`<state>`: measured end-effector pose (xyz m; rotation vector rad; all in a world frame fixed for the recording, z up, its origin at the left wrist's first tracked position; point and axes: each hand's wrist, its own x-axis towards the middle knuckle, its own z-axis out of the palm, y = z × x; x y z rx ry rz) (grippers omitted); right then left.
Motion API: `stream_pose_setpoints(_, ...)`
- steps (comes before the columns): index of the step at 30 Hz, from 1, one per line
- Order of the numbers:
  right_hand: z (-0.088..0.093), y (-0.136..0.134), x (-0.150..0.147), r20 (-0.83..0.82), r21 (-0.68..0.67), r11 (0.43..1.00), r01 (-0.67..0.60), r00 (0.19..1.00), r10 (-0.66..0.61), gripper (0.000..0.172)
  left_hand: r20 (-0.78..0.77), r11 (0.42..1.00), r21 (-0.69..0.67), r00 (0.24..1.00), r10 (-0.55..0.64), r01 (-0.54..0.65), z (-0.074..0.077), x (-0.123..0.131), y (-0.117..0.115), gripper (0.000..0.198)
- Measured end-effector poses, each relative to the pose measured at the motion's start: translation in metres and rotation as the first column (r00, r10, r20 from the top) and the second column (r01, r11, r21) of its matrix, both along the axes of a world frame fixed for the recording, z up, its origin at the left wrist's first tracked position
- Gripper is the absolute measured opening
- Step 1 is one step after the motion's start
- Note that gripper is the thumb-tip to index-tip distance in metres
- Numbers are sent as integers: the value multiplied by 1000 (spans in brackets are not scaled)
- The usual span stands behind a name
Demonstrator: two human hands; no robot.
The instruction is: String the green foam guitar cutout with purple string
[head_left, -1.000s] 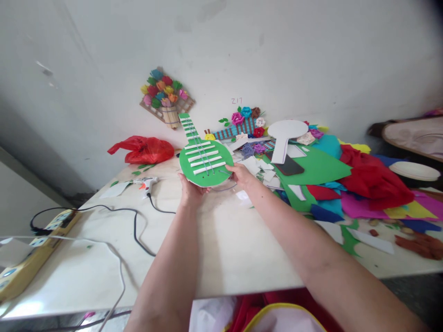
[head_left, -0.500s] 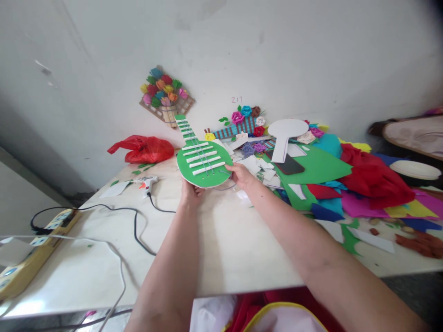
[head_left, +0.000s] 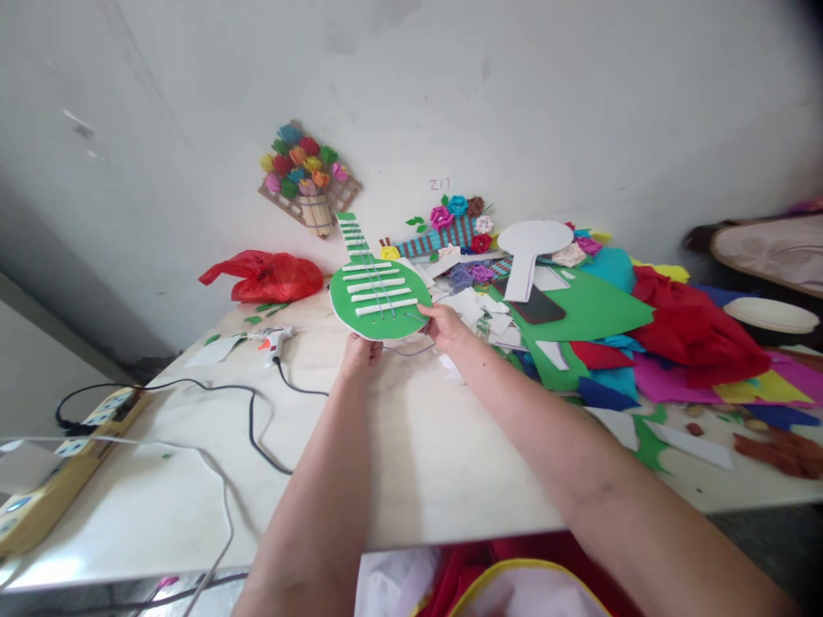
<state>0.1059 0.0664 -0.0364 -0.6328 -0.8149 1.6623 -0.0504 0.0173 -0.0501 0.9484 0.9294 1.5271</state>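
Note:
I hold up a green paper guitar with white strips and thin strings across its face, above the far part of the white table. My left hand grips its lower rim from beneath. My right hand pinches the right lower rim, where a loose purple string hangs down. The guitar's neck points up toward the wall.
A glue gun lies left of my hands, its black cord running to a power strip at the left edge. A red plastic bag sits by the wall. Colored paper sheets and scraps cover the table's right side; paper flower crafts hang on the wall.
The guitar has been lifted slightly and tilted more upright, its neck swinging a little to the right. Both hands stayed on its lower rim.

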Motion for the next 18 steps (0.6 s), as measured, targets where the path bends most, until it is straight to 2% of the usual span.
stream_pose_setpoints(11,2,3,2,-66,-97,989,111,991,-117,13,-217,999,-38,976,29,-38,-1,3,-1,31)
stream_pose_setpoints(18,12,-2,2,-106,-105,985,134,984,-145,16,-364,999,-33,931,-26,15,-1,0,-3,35)
